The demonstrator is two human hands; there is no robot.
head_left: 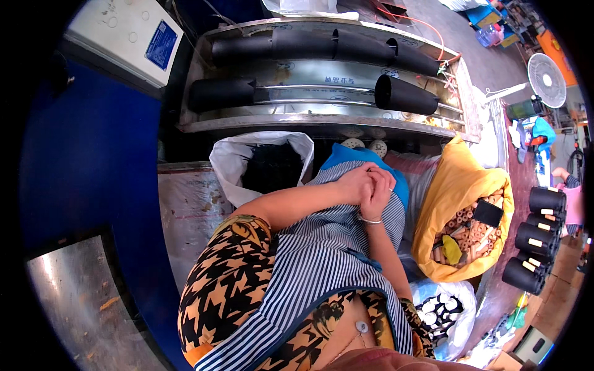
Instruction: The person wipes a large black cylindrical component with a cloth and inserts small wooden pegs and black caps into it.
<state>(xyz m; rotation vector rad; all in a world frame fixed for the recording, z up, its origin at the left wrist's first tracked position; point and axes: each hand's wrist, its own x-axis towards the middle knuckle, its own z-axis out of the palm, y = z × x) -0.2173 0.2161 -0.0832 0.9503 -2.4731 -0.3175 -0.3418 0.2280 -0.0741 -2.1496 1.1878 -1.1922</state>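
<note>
My left hand [355,183] and my right hand [378,196] are clasped together over my lap, on a blue-and-white striped apron [328,247]. Their fingers are folded around each other, and no object shows between them. A bracelet circles my right wrist. Left of my lap is a white sack [221,162] with dark black material inside. To the right stands a yellow sack [428,213] filled with small tan tubes [477,230]. On top of those tubes lie a dark, phone-like rectangle [488,213] and a yellow piece [451,250].
Ahead lies a metal trough [278,121] with black cylinders [303,46] on rods. A blue panel [86,167] and white box [120,37] fill the left. At right are black canisters [537,238], a fan [547,80], another person [573,201] and a bag [467,297] of black-and-white pieces.
</note>
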